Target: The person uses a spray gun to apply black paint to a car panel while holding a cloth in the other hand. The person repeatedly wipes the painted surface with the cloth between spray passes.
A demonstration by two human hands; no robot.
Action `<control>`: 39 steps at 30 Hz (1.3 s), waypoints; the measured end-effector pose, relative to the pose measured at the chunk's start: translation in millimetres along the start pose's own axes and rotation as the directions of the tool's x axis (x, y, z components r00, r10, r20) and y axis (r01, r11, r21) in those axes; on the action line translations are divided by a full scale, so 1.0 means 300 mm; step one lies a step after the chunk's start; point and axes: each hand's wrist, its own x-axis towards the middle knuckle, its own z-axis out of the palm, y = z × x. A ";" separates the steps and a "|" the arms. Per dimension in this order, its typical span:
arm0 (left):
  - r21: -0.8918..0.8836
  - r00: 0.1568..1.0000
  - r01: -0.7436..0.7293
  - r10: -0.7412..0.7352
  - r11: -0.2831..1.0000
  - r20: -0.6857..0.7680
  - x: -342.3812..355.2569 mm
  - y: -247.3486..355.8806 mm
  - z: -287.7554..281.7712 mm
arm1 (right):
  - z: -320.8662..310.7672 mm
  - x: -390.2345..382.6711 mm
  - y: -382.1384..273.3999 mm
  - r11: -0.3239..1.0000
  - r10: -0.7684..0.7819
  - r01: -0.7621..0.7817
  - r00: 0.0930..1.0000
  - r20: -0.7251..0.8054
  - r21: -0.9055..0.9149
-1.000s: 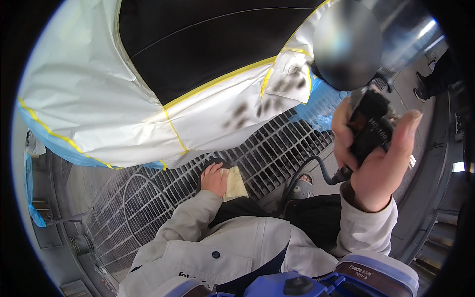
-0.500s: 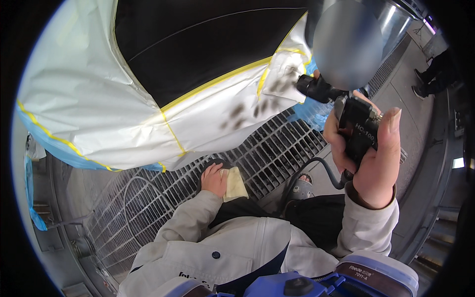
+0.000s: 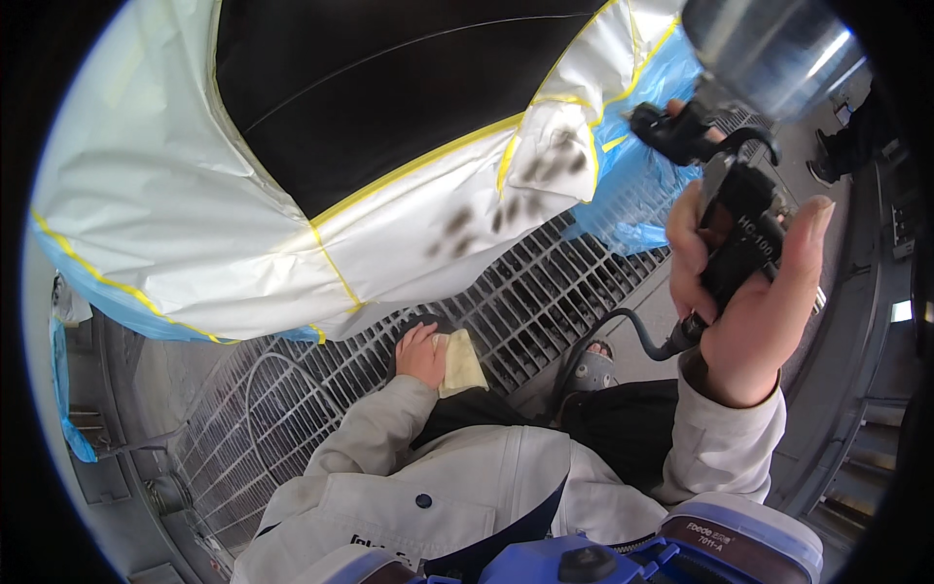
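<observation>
My right hand is wrapped round the grip of a black spray gun, its thumb raised along the back. A shiny metal cup sits on top of the gun, and a dark hose runs from the grip's lower end. The nozzle points left, towards a glossy black panel framed by white masking film and yellow tape. Dark spray spots mark the film below the panel. My left hand rests on my knee, holding a pale yellow cloth at its thumb side.
A metal floor grating lies under the masked body, with a thin hose across it at left. Blue plastic film hangs beside the nozzle. A person's dark-clothed legs stand at the far right.
My right hand has moved right with the spray gun, and the cup has swung up and right. More blue film shows behind the nozzle. My left hand has stayed put.
</observation>
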 end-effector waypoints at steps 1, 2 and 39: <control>0.002 1.000 0.004 -0.004 1.000 -0.008 -0.002 0.002 0.000 | 0.001 0.002 -0.002 1.000 -0.016 0.016 0.997 -0.070 0.006; 0.005 1.000 0.013 -0.013 1.000 -0.005 -0.003 0.003 0.000 | 0.003 0.003 -0.005 1.000 -0.023 0.024 0.995 -0.092 0.011; -0.989 0.816 0.045 0.567 0.137 0.116 0.050 0.801 -0.324 | 0.040 -0.199 0.266 0.945 0.186 -0.194 0.981 0.053 0.263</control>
